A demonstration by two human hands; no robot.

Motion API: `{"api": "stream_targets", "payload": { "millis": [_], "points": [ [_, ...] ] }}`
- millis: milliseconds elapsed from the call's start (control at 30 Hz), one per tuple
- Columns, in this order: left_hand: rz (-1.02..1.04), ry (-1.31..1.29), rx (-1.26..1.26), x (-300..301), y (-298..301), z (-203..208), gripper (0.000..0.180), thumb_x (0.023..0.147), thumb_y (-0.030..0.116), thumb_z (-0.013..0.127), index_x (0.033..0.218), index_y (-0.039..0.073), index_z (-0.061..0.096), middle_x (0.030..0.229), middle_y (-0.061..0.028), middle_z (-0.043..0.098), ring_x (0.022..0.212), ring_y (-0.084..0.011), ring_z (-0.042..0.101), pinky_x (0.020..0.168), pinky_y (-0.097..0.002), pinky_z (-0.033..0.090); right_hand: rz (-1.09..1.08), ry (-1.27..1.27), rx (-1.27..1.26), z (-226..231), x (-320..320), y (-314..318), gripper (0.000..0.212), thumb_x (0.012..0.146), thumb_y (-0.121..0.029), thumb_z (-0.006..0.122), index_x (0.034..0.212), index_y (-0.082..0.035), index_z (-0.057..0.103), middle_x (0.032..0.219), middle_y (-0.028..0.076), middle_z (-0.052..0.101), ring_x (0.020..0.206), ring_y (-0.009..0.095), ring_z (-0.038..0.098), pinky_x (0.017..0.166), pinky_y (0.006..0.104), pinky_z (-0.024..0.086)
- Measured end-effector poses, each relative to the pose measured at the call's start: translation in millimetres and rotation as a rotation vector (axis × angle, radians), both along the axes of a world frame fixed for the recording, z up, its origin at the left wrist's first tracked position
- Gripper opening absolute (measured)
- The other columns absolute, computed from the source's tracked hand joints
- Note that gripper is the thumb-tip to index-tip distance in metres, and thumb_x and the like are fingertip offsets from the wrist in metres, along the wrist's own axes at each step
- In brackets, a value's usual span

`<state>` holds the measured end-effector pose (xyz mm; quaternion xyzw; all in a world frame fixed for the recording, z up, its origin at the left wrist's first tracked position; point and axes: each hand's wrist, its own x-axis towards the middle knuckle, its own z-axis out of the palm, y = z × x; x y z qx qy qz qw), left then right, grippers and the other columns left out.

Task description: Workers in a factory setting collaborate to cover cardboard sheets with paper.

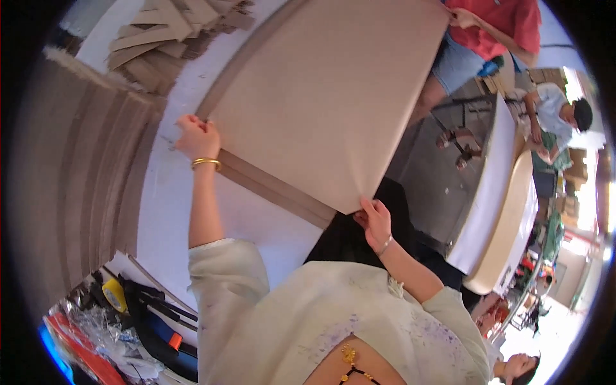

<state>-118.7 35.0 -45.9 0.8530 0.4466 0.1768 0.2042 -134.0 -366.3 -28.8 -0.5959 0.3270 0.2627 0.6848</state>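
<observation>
A large, flat brown sheet that looks like cardboard (321, 90) stretches away from me over a white table. My left hand (197, 137), with a gold bangle at the wrist, is closed on its near left corner. My right hand (375, 224) pinches the near right corner, thumb on top, and the sheet creases slightly there. Under the sheet, the edge of more brown board (276, 191) shows along the near side. Across from me, a co-worker's hand (463, 18) grips the sheet's far right edge.
Tall stacked brown sheets (83, 167) stand at the left. Cardboard strips (154, 38) lie in a heap at the far left of the white table (168, 186). Lower left are a yellow tape measure (114, 294) and plastic wrapping. Another table (478, 199) and other people are at the right.
</observation>
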Motion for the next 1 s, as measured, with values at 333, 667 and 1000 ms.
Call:
{"api": "stream_targets", "payload": {
  "millis": [333,667,1000],
  "points": [
    [-0.093,-0.116,-0.06,1.6,1.4,-10.4,0.032,0.077,0.017,0.063,0.096,0.009,0.039,0.068,0.0046,0.054,0.066,-0.0151,0.056,0.08,-0.0431,0.032,-0.012,-0.081,0.018,-11.7,-1.2,-1.9,0.02,0.08,-0.021,0.068,0.077,-0.008,0.053,0.072,-0.001,0.055,0.062,0.008,0.049,0.061,0.0216,0.042],
    [-0.093,-0.189,0.012,-1.1,-2.9,-15.3,0.03,0.077,0.016,0.063,0.095,0.01,0.039,0.071,0.0037,0.049,0.067,-0.0158,0.053,0.08,-0.0433,0.031,0.055,0.179,0.203,-13.6,1.0,-18.4,0.024,0.088,-0.036,0.053,0.088,-0.013,0.059,0.082,0.001,0.062,0.072,0.011,0.053,0.066,0.0283,0.042],
    [-0.089,-0.142,0.195,-3.9,-7.1,-14.2,0.028,0.076,0.016,0.064,0.091,0.009,0.042,0.071,0.0028,0.049,0.066,-0.017,0.052,0.077,-0.0422,0.032,0.269,-0.046,-0.456,4.8,131.2,-66.4,0.062,0.09,-0.042,0.042,0.138,-0.008,0.023,0.142,0.012,0.025,0.131,0.027,0.023,0.105,0.0476,0.02]
  ]
}}
